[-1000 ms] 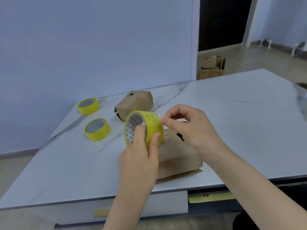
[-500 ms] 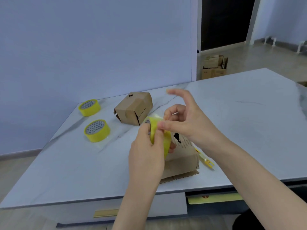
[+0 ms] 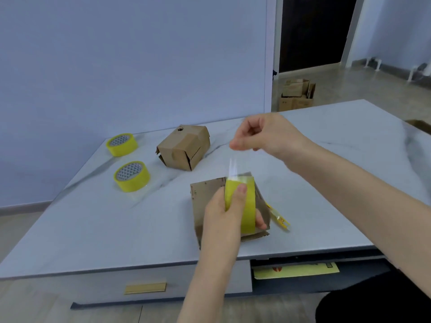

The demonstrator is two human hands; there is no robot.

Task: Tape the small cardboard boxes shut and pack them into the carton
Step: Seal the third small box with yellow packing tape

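Left hand (image 3: 222, 221) grips tape roll (image 3: 249, 209), right hand (image 3: 268, 136) pinches its free end; next, press it onto the small cardboard box (image 3: 206, 194).

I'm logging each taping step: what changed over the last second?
The right hand pulled up and away to the right, drawing a clear tape strip off the tape roll. The left hand, gripping that roll, lowered it over the near box. The far box and spare rolls stayed put.
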